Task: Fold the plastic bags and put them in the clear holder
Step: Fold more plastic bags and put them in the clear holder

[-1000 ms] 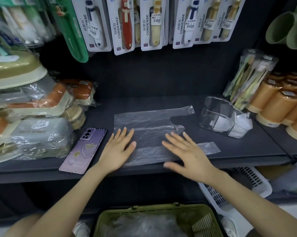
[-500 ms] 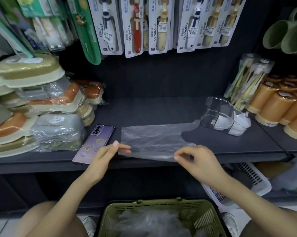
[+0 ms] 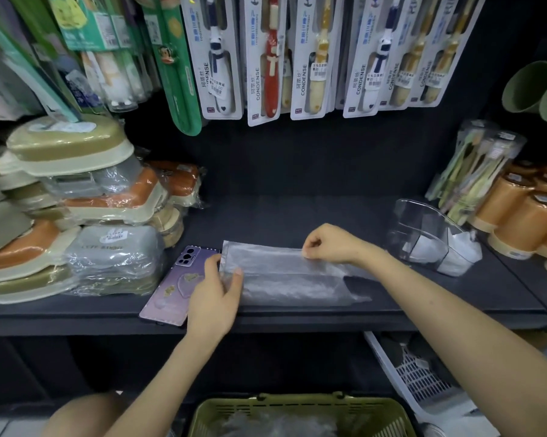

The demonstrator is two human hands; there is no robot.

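Note:
A clear plastic bag point(image 3: 284, 275) lies on the dark shelf point(image 3: 297, 216), folded lengthwise into a long strip. My left hand point(image 3: 215, 288) pinches its left end between thumb and fingers. My right hand point(image 3: 332, 244) pinches the upper folded edge near the middle. The clear holder point(image 3: 423, 228) stands to the right on the shelf, with folded white bags point(image 3: 458, 250) in its front part. Below the shelf, a green basket point(image 3: 297, 414) holds more crumpled plastic bags point(image 3: 278, 424).
A purple phone point(image 3: 174, 285) lies under my left hand's side. Stacked wrapped boxes point(image 3: 77, 212) fill the left of the shelf, orange cups point(image 3: 524, 212) and a toothbrush pack point(image 3: 474, 171) the right. Toothbrush cards point(image 3: 297, 55) hang above. A white basket point(image 3: 423, 376) sits lower right.
The bag was lying flat under both palms, then its near edge was lifted and carried over. Now it is folded in half lengthwise, with both hands moved further back on the shelf.

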